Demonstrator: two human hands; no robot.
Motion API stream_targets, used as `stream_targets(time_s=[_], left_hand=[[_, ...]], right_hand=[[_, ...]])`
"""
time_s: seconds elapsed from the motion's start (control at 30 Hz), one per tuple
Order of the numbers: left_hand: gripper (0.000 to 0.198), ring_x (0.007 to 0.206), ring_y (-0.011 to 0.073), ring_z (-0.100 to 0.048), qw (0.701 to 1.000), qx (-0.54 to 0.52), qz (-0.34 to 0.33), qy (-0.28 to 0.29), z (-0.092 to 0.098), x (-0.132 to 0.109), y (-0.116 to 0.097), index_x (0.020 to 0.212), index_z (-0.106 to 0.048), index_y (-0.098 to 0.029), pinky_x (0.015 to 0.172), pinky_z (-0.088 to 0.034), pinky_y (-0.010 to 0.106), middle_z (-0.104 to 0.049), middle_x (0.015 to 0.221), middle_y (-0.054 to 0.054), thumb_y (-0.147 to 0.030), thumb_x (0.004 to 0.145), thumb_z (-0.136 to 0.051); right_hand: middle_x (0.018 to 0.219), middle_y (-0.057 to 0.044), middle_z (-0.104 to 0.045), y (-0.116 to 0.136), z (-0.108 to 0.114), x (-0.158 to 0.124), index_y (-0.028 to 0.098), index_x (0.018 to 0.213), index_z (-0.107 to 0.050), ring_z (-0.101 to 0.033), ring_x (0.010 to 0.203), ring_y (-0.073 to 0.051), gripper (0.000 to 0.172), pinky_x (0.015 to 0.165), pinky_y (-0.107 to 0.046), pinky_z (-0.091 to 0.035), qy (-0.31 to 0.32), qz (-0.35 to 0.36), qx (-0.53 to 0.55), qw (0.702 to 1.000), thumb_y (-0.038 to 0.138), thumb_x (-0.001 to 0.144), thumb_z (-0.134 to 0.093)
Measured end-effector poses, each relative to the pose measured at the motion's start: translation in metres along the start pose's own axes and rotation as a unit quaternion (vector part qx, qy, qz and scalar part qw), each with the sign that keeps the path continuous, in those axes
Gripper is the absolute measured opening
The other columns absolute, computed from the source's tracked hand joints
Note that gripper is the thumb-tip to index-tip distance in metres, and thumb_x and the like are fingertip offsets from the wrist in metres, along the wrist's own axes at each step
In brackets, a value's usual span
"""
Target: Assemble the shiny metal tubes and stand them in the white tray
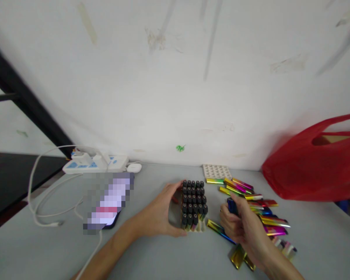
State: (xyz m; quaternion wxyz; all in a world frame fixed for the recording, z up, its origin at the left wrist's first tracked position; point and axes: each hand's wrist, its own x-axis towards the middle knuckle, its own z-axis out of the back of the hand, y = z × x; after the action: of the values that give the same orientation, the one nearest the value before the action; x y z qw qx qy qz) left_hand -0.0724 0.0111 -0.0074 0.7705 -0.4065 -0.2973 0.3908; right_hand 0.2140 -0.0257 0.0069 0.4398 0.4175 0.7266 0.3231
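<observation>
My left hand (160, 212) is curved around the left side of a block of black-topped lighters (194, 200), thumb and fingertips at its near and far corners. The block stands upright in rows, with a few bare slots at its near right corner. To the right, my right hand (240, 223) is closed on a dark blue lighter (232, 206), whose lower part is hidden in the fingers. Shiny multicoloured metallic sleeves (275, 221) lie scattered beyond and around that hand. One blue and yellow sleeve (220, 230) lies between the block and my right hand.
A white tray with holes (216, 171) lies by the wall. At the right sits a red bag (306, 167). On the left are a blurred-out phone (112, 202), a white power strip (96, 164), a small white case (134, 167) and loose white cables.
</observation>
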Motion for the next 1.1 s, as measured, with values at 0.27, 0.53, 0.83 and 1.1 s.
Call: stream_targets(time_s=[0.27,0.53,0.83,1.1], left_hand=[[0.136,0.13,0.039,-0.061,1.0,0.002,0.002,0.014,0.001,0.0,0.001,0.17,-0.031,-0.028,0.115,-0.052,0.056,-0.049,0.159,0.018,-0.036,0.058,-0.109],[0.138,0.128,0.0387,-0.061,1.0,0.016,-0.004,0.001,0.0,0.0,0.001,0.171,-0.031,-0.029,0.115,-0.051,0.056,-0.051,0.157,0.017,-0.041,0.058,-0.109],[0.138,0.125,0.0376,-0.062,1.0,0.014,0.0,0.006,0.001,0.0,0.001,0.17,-0.031,-0.028,0.114,-0.053,0.055,-0.052,0.155,0.017,-0.04,0.057,-0.11],[0.138,0.133,0.0411,-0.058,1.0,0.012,0.004,0.004,0.002,0.0,-0.001,0.171,-0.031,-0.028,0.118,-0.049,0.059,-0.05,0.157,0.018,-0.043,0.059,-0.109]], right_hand=[[0.056,0.012,-0.015,0.0,-0.003,-0.002,0.026,0.062,-0.033,-0.005,0.05,-0.008,0.066,0.041,-0.021,-0.004,-0.013,-0.02,-0.03,0.999,0.079,0.086,-0.065],[0.055,0.011,-0.019,0.0,0.0,0.001,0.025,0.066,-0.043,-0.008,0.046,-0.007,0.068,0.039,-0.021,-0.007,0.0,-0.007,-0.052,0.999,0.085,0.088,-0.065],[0.08,0.001,-0.061,0.009,-0.016,-0.012,0.023,0.11,-0.069,-0.053,0.062,-0.013,0.039,0.062,-0.026,-0.047,-0.031,0.207,-0.137,0.968,0.061,0.109,-0.06],[0.084,-0.002,-0.067,0.021,-0.01,-0.022,0.023,0.084,-0.076,-0.06,0.081,-0.021,0.033,0.075,-0.033,-0.047,0.035,0.229,-0.327,0.916,0.053,0.097,-0.081]])
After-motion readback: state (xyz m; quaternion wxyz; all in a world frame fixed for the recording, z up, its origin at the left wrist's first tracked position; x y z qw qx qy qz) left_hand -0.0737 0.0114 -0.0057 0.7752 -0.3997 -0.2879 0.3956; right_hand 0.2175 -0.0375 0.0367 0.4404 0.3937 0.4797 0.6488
